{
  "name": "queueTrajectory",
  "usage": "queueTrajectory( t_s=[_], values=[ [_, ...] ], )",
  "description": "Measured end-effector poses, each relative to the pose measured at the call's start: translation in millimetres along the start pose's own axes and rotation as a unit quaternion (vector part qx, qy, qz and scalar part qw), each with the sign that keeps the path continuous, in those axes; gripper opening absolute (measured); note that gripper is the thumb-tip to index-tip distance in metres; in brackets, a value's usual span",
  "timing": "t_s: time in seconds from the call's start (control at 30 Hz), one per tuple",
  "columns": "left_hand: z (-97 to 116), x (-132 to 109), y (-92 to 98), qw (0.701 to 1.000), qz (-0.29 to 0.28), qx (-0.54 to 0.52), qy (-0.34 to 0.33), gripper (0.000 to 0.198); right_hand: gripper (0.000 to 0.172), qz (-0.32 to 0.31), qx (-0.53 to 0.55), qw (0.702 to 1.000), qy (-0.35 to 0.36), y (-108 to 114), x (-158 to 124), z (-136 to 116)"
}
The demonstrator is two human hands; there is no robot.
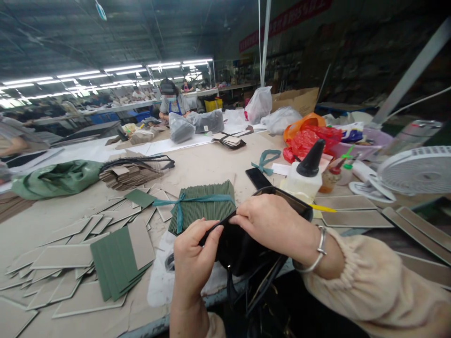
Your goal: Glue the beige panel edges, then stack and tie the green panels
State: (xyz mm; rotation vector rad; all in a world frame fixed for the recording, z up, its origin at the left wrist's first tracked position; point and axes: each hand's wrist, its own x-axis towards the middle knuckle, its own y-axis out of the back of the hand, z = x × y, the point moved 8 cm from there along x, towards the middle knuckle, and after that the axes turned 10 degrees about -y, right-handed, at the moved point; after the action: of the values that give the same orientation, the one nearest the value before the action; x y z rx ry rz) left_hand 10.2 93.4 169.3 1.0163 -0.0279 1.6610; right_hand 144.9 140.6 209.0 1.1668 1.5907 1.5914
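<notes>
A black bag (237, 246) with dangling straps and small metal fittings hangs at the table's front edge. My left hand (197, 251) pinches its rim between thumb and fingers. Close by, my right hand (273, 223) grips the same dark edge with fingertips together; a silver bangle circles that wrist. The bag's inside is mostly dark and its lower part is lost in shadow. Just behind the hands lies a bundle of green-edged boards (202, 202) tied with a teal strip (207, 199).
Loose beige and green panels (116, 263) spread over the left of the table. At right are a white bottle with a black nozzle (306, 176), a black phone (258, 178), a white fan (416, 171) and red plastic bags (313, 141). A co-worker (172, 101) sits across.
</notes>
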Motion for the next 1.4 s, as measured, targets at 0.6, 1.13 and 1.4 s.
queueTrajectory(
  t_s=[0.6,1.13,1.4],
  values=[
    [9.9,4.8,-5.9,1.000,0.009,0.013,0.006,0.012,0.034,-0.052,0.003,0.999,0.001,5.4,-4.8,16.9],
    [10.3,5.3,-9.1,1.000,-0.012,0.011,0.017,0.015,0.034,-0.007,-0.013,1.000,-0.022,7.0,-3.3,34.0],
    [11.6,5.8,-10.1,1.000,-0.016,0.005,0.011,0.013,0.033,-0.001,-0.024,0.999,-0.021,9.0,-2.9,32.6]
  ],
)
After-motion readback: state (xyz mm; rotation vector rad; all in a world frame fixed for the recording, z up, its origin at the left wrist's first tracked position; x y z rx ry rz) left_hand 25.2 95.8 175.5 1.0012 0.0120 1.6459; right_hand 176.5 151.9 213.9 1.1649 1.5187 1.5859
